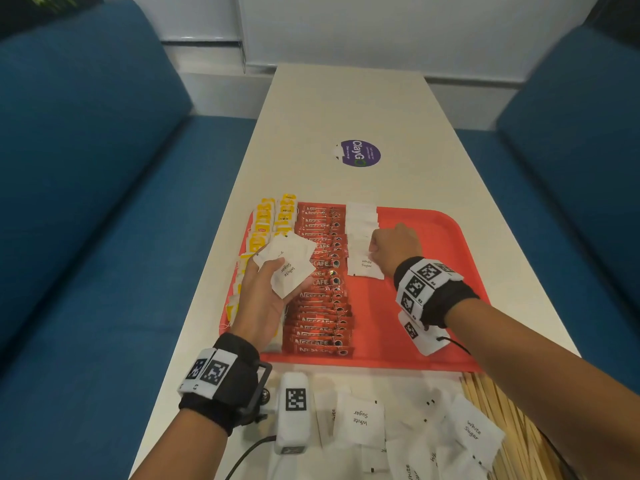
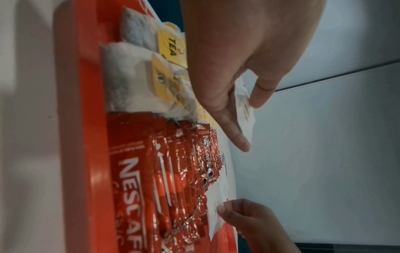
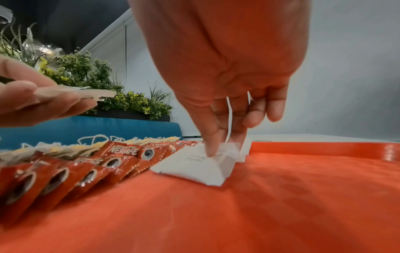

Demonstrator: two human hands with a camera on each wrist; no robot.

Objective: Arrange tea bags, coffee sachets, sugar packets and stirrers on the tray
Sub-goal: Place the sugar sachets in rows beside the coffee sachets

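On the red tray point(image 1: 433, 237) lie three columns: yellow tea bags point(image 1: 263, 220) at the left, red coffee sachets point(image 1: 322, 271) beside them, then white sugar packets point(image 1: 362, 230). My left hand point(image 1: 277, 271) hovers over the tea and coffee and grips a fanned stack of sugar packets point(image 1: 287, 265), also seen from the wrist point(image 2: 244, 109). My right hand point(image 3: 220, 140) is down at the near end of the sugar column. It pinches an upright sugar packet point(image 3: 229, 116), and its thumb presses the flat sugar packet below point(image 3: 194, 164).
Several loose sugar packets point(image 1: 360, 420) and a bundle of wooden stirrers point(image 1: 502, 410) lie on the white table between me and the tray. The tray's right half point(image 3: 303, 188) is bare. A purple sticker point(image 1: 360, 153) sits farther along; blue sofas flank the table.
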